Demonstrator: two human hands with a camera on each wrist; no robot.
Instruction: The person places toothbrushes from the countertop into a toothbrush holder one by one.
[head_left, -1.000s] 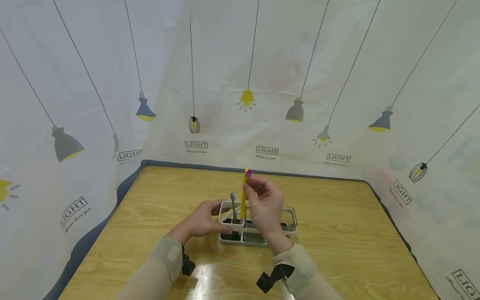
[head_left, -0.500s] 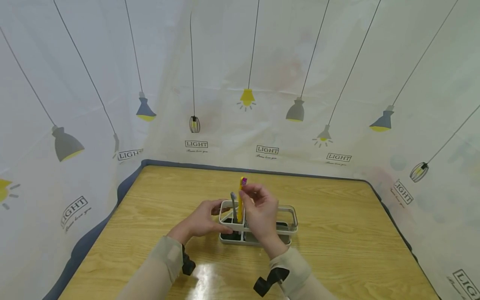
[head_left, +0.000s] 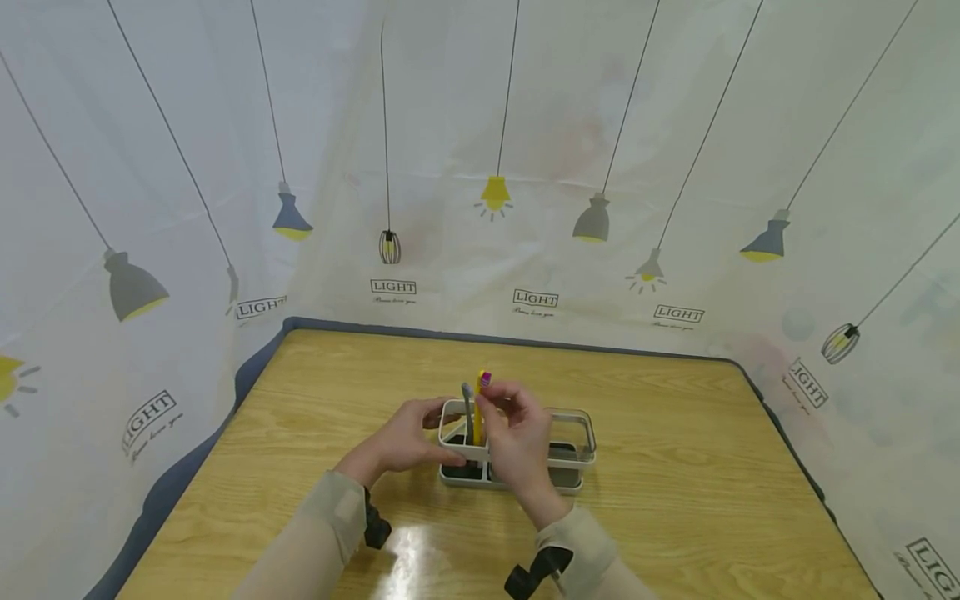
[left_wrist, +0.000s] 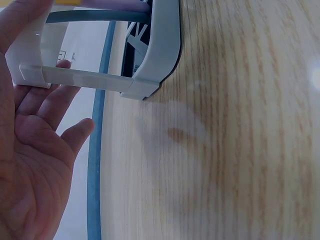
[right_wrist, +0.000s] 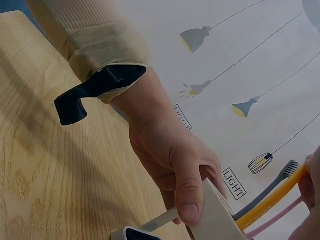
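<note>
A white toothbrush holder (head_left: 585, 457) with an upper rim and a dark-lined base stands on the table. My left hand (head_left: 403, 437) grips its left end, thumb on the front of the rim and fingers behind. Between thumb and fingers, my right hand (head_left: 521, 437) pinches a yellow toothbrush (head_left: 478, 431) with purple bristles, upright in the holder's left part. Right beside it leans a grey toothbrush (head_left: 468, 408). In the right wrist view a pink handle (right_wrist: 275, 218) shows next to the yellow one. The holder's middle is partly hidden behind my right hand.
The wooden table (head_left: 690, 475) ends at a dark blue border (head_left: 645, 351) along the back. Behind it hangs a pale sheet (head_left: 450, 125) printed with lamps. Black camera mounts sit on both wrists, the right mount (head_left: 536, 573) close above the table.
My right hand has moved down and slightly left, and the yellow toothbrush has sunk deeper into the holder, closer to the grey one. My left hand has kept its place.
</note>
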